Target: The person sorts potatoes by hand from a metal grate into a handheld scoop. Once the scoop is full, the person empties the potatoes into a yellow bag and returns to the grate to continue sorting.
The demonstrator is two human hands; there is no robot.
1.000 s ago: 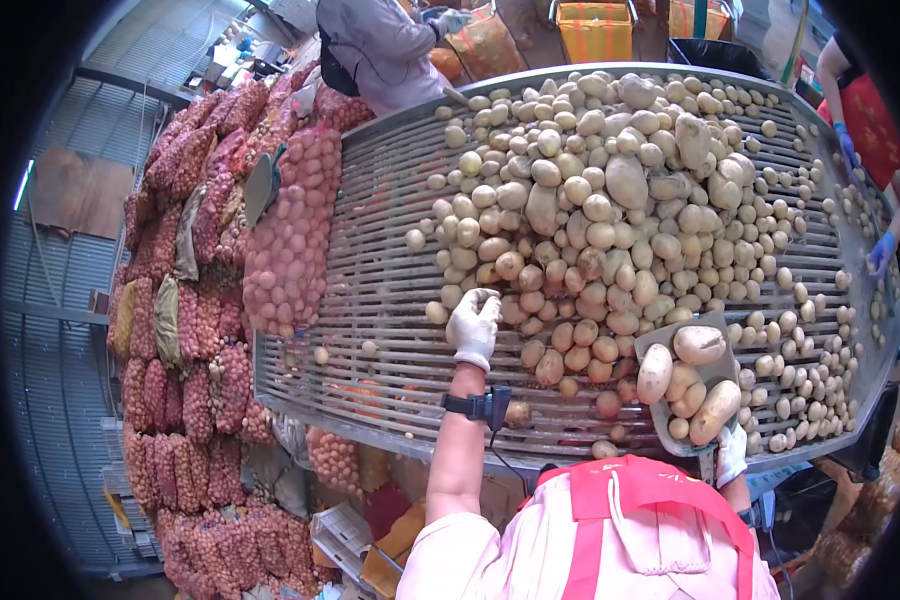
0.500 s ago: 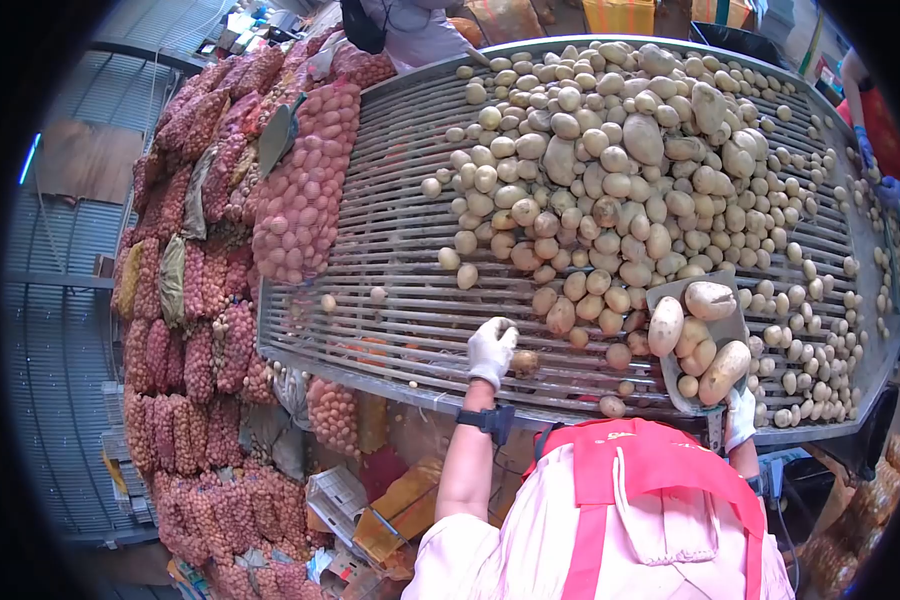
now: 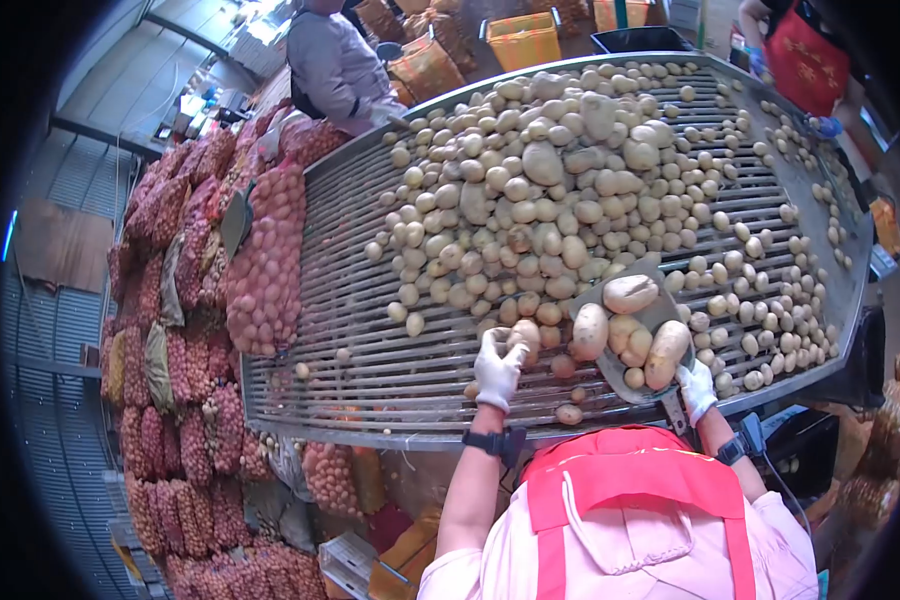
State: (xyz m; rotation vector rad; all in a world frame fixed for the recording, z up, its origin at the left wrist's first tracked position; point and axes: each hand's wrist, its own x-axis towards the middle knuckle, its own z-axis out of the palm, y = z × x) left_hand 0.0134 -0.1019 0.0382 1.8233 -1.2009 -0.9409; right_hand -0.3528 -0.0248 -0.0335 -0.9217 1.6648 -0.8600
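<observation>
- Red apron [image 3: 630, 490] over a pink shirt [image 3: 775, 545], closest to the camera, with a dark band [image 3: 493, 442] on the left wrist.
- Left hand [image 3: 498, 372], in a white glove, above the near part of the table; its fingers are curled around a potato [image 3: 525, 338].
- Right hand [image 3: 697, 390], also gloved in white, touching the scoop beside its handle [image 3: 676, 410]; whether its fingers are closed, I cannot tell.
- Scoop [image 3: 664, 304] over the table, between the hands, with several large potatoes [image 3: 667, 356] in it.
- Slatted table [image 3: 355, 375] beneath, with a big heap of potatoes [image 3: 510, 210] across its middle and smaller ones scattered to the right.
- Red net sack [image 3: 268, 262], full, at the table's left end, near more stacked sacks [image 3: 190, 440].
- Person in grey [image 3: 338, 68] at the far left edge; another person in a red apron [image 3: 808, 62] at the far right.
- Yellow crate [image 3: 525, 45] beyond the table.
</observation>
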